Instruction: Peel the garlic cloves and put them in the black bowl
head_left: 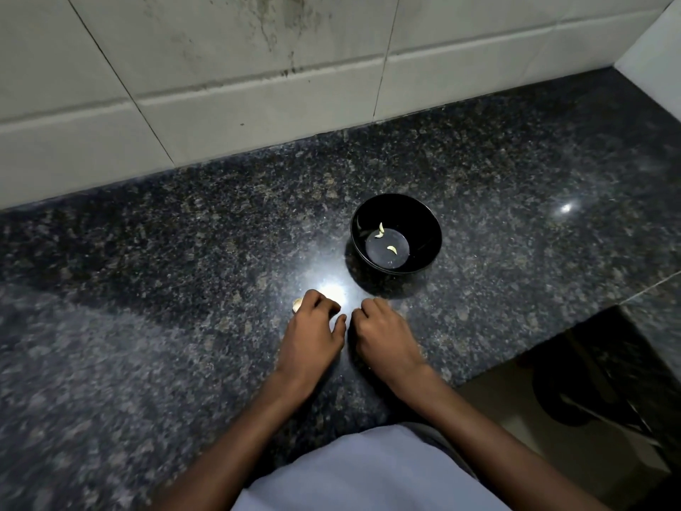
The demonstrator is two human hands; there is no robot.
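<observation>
The black bowl [427, 223] stands on the dark granite counter [184, 252], with three small pale peeled cloves [392, 249] on its bottom. My left hand [313, 330] lies knuckles-up in front of the bowl, fingers curled down; a pale garlic piece [297, 305] shows at its far left edge. My right hand [383, 333] sits beside it, fingers curled under. What either hand holds beneath its fingers is hidden.
A white tiled wall [258, 86] runs along the back of the counter. The counter's edge drops off at the right, where a dark object [589, 385] sits on the floor below. My pale shirt [368, 470] fills the lower middle.
</observation>
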